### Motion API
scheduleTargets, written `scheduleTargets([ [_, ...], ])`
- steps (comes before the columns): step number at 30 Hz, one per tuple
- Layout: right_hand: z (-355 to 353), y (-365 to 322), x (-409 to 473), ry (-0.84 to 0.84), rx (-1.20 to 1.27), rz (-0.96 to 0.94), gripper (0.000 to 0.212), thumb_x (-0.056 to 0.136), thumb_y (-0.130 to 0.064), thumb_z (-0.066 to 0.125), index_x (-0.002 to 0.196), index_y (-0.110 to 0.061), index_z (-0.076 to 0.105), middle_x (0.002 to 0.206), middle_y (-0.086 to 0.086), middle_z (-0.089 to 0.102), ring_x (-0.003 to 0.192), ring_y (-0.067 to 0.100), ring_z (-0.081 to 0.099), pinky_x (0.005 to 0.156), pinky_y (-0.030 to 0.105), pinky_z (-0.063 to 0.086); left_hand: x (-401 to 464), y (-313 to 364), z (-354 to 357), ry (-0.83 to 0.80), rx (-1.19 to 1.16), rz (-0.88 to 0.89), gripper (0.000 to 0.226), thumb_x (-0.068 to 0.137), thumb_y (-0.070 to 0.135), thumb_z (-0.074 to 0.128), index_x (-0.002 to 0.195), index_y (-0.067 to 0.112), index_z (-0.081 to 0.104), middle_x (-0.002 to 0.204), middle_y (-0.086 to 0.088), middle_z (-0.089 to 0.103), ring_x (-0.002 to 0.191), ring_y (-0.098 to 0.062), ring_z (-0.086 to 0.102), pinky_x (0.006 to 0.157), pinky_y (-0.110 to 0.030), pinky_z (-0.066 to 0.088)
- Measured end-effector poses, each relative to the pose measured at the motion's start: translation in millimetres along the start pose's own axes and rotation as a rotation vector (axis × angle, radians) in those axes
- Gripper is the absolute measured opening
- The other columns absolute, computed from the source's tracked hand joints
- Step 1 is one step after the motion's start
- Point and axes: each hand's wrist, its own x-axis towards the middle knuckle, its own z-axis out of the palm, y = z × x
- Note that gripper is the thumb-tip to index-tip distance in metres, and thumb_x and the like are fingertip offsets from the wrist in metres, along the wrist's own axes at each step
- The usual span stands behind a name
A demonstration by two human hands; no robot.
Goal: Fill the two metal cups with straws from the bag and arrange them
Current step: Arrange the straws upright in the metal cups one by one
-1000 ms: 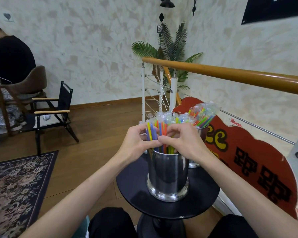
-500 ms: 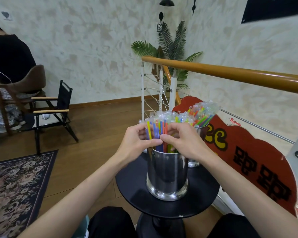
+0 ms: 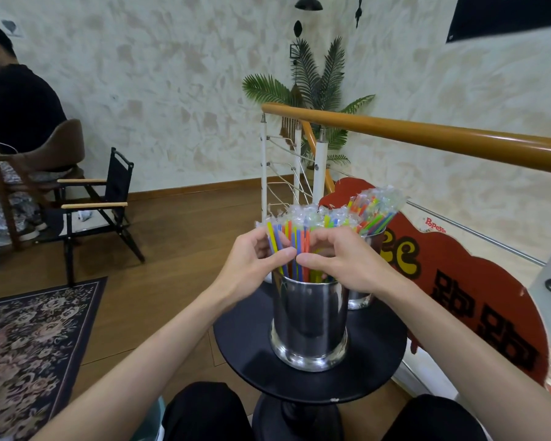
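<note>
Polished steel catches the light on the near metal cup (image 3: 309,326), which stands a little right of centre on the round black table (image 3: 245,342), well inside its rim. To the left, bare tabletop runs to the edge, and beyond it lie open wooden floor and a patterned rug (image 3: 29,345). The left hand (image 3: 256,265) comes in from the lower left, fingers curled around the wrapped coloured straws (image 3: 295,246) bunched upright in this cup. The right hand (image 3: 341,262) mirrors it from the right, also gripping the bundle, thumb tips nearly meeting above the cup's rim. Just behind and right, a second metal cup (image 3: 361,297) holds more straws leaning right, close to the red sign (image 3: 477,297) under the wooden handrail (image 3: 427,135).
</note>
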Motion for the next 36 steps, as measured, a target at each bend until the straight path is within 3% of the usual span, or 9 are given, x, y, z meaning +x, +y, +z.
scheduleTargets([
  [4,5,-2,1,0.029,-0.023,-0.004,0.006,0.089,-0.025,0.078,0.091,-0.019,0.075,0.088,-0.006,0.075,0.082,0.005,0.071,0.084,0.030,0.059,-1,3,1,0.002,-0.032,-0.018,0.007,0.090,0.007,0.072,0.090,0.013,0.070,0.089,0.006,0.075,0.087,-0.011,0.071,0.078,-0.022,0.054],
  [10,11,-2,3,0.092,-0.045,-0.007,0.012,0.087,-0.028,0.079,0.092,-0.018,0.077,0.084,-0.006,0.076,0.080,0.004,0.071,0.081,0.027,0.060,-5,4,-3,-0.025,-0.069,-0.057,0.015,0.091,0.014,0.070,0.105,0.011,0.075,0.105,-0.003,0.077,0.102,-0.019,0.072,0.088,-0.026,0.056],
  [15,14,-2,3,0.117,-0.067,-0.023,0.016,0.086,-0.029,0.080,0.092,-0.015,0.076,0.083,-0.005,0.074,0.079,0.006,0.071,0.081,0.030,0.060,-3,1,0,0.009,-0.049,-0.054,0.026,0.086,0.016,0.075,0.110,0.007,0.074,0.107,-0.004,0.077,0.103,-0.021,0.073,0.091,-0.032,0.058],
  [21,11,-3,1,0.152,0.011,0.033,0.029,0.082,-0.024,0.084,0.098,-0.015,0.061,0.077,0.000,0.075,0.072,0.007,0.072,0.076,0.028,0.058,-2,3,1,0.027,-0.120,-0.079,0.023,0.093,0.007,0.068,0.115,0.001,0.069,0.104,-0.008,0.078,0.099,-0.023,0.074,0.085,-0.029,0.059],
  [25,12,-3,2,0.158,-0.045,0.024,0.029,0.084,-0.032,0.081,0.106,-0.017,0.071,0.081,-0.002,0.075,0.076,0.006,0.071,0.079,0.035,0.060,-4,7,0,0.052,-0.143,-0.078,0.016,0.089,0.006,0.070,0.106,0.005,0.070,0.099,-0.008,0.078,0.093,-0.023,0.075,0.078,-0.025,0.058],
  [28,10,-6,3,0.213,-0.061,-0.017,0.021,0.086,-0.035,0.079,0.097,-0.018,0.076,0.085,-0.005,0.075,0.081,0.006,0.070,0.076,0.032,0.060,-4,7,0,0.046,-0.099,-0.079,0.015,0.091,-0.003,0.068,0.105,0.004,0.067,0.097,-0.009,0.077,0.090,-0.021,0.075,0.078,-0.023,0.058],
  [30,5,-10,4,0.272,-0.069,-0.045,0.007,0.089,-0.030,0.077,0.088,-0.024,0.073,0.082,-0.007,0.073,0.079,0.006,0.069,0.066,0.027,0.056,-4,7,0,0.024,-0.056,-0.081,0.018,0.091,-0.005,0.067,0.103,0.009,0.066,0.098,-0.006,0.077,0.092,-0.020,0.074,0.082,-0.026,0.058],
  [32,-2,-18,7,0.323,-0.058,-0.067,0.009,0.091,-0.026,0.075,0.085,-0.029,0.069,0.080,-0.008,0.071,0.076,0.007,0.068,0.062,0.022,0.053,-3,8,1,-0.009,-0.014,-0.087,0.020,0.090,0.000,0.071,0.099,0.016,0.064,0.100,-0.002,0.077,0.097,-0.018,0.073,0.087,-0.030,0.058],
  [36,-10,-32,16,0.380,0.025,-0.097,0.013,0.092,-0.025,0.074,0.097,-0.014,0.068,0.081,-0.003,0.071,0.074,0.012,0.070,0.059,0.026,0.055,-4,13,2,-0.067,-0.024,-0.082,0.027,0.082,0.008,0.081,0.086,0.023,0.059,0.102,-0.008,0.076,0.096,-0.026,0.074,0.088,-0.042,0.060],
])
